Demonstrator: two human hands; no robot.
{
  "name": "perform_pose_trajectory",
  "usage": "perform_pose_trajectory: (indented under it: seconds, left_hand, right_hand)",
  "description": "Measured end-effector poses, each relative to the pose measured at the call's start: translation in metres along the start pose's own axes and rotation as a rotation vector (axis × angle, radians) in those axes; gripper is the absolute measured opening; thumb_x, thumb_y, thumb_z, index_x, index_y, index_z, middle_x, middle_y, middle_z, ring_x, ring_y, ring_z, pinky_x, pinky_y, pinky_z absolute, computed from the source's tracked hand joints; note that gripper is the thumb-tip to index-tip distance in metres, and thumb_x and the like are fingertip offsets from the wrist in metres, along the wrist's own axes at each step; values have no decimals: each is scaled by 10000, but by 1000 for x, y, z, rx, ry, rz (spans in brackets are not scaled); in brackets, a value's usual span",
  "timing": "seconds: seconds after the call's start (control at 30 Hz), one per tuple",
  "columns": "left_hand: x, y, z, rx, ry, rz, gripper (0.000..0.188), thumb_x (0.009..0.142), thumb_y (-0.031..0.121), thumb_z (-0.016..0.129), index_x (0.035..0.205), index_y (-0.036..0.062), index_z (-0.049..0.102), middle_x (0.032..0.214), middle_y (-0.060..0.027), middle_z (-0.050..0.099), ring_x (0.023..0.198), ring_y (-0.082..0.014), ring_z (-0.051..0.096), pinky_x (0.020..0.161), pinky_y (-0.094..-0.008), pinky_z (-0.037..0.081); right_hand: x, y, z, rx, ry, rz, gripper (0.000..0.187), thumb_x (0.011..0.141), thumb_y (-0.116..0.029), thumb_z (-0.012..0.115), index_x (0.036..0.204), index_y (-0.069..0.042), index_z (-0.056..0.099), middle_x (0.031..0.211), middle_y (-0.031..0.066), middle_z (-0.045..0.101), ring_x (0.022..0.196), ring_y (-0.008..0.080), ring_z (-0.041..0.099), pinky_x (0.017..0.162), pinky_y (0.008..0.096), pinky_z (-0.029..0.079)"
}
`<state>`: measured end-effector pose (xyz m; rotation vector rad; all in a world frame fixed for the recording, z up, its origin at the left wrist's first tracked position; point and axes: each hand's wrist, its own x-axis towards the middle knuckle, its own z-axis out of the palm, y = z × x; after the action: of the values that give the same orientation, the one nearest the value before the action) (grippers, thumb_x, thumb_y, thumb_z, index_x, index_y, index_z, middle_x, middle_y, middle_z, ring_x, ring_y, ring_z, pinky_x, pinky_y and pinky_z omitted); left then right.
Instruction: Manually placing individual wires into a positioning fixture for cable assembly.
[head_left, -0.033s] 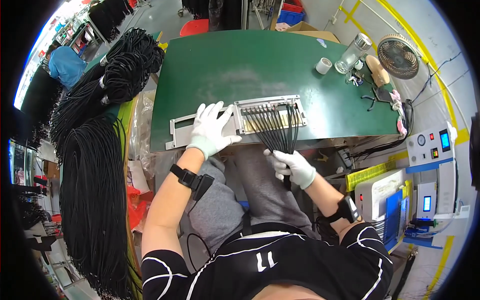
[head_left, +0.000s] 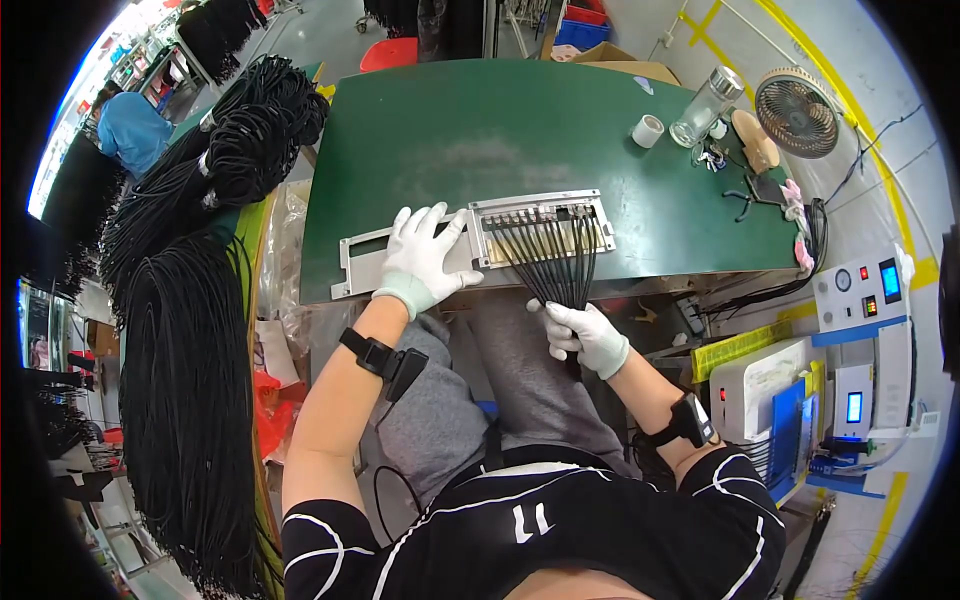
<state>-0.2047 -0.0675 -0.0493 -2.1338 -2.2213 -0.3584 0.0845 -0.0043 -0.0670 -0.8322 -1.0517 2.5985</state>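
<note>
A flat metal fixture (head_left: 366, 272) lies along the near edge of the green table. On its left plate rests my left hand (head_left: 425, 258), white-gloved, palm down with fingers spread. The fixture's right part is a rectangular frame (head_left: 535, 197) in which a row of black cables (head_left: 545, 245) lies side by side, their ends at the far bar. From there the cables run toward me and draw together into a bundle. My right hand (head_left: 588, 338), also gloved, is closed around that bundle just off the table edge. The cables' lower ends are mostly hidden below the hand.
Thick coils of black cable (head_left: 190, 400) fill a bench at left. On the green table (head_left: 420, 120) stand a white roll (head_left: 647, 131), a glass bottle (head_left: 707, 106), a small fan (head_left: 797, 112) and pliers (head_left: 740, 203). Machines with lit displays (head_left: 853, 408) are at right. A person in blue (head_left: 135, 130) sits far left.
The cables at the frame's right end have shifted slightly and fan out more evenly. My right hand has barely moved; my left hand stays in place.
</note>
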Motion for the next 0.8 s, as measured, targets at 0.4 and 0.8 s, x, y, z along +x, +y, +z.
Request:
perform_pose_trajectory:
  seconds: [0.4, 0.8]
  left_hand:
    - [-6, 2, 4, -34, -14, 11, 965, 735, 635, 718, 1481, 89, 439, 1483, -222, 424, 1398, -365, 356, 1217, -518, 162]
    - [-49, 123, -83, -2158, -284, 144, 375, 934, 193, 639, 1231, -12, 537, 1125, -126, 582, 1009, -237, 624, 1046, -477, 441]
  right_hand:
    - [-63, 17, -8, 21, -289, 74, 305, 1005, -243, 588, 1187, 2, 586, 622, -25, 418, 468, 75, 358, 467, 258, 362]
    - [-59, -67, 77, -679, -409, 156, 314, 955, -279, 660, 1142, -28, 635, 788, 89, 662, 613, 191, 636, 595, 324, 521]
